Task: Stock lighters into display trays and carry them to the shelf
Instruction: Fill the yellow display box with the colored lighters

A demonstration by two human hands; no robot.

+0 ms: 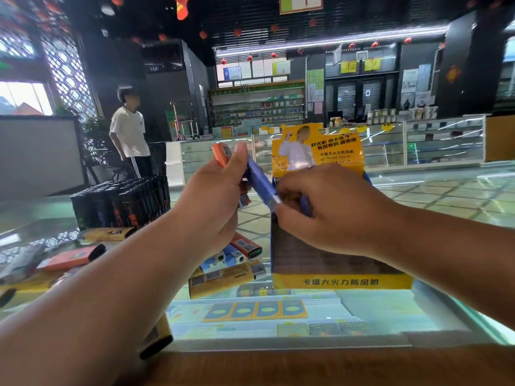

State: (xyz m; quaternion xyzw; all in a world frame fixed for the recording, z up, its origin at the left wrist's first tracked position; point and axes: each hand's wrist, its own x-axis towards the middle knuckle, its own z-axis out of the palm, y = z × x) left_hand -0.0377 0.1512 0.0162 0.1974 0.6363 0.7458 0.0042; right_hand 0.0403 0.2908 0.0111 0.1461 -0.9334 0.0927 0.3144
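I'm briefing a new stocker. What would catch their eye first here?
Both hands meet mid-frame: the left hand grips an orange lighter and the right hand pinches a blue lighter over the yellow display tray. Loose lighters lie on the glass counter; a black tray of lighters stands at left.

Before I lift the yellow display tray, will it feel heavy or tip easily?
Probably light: the yellow display tray looks like thin cardboard and its visible slots seem mostly empty. Its tall header card may make it tip backward if pushed high. It may flex, so support the base.
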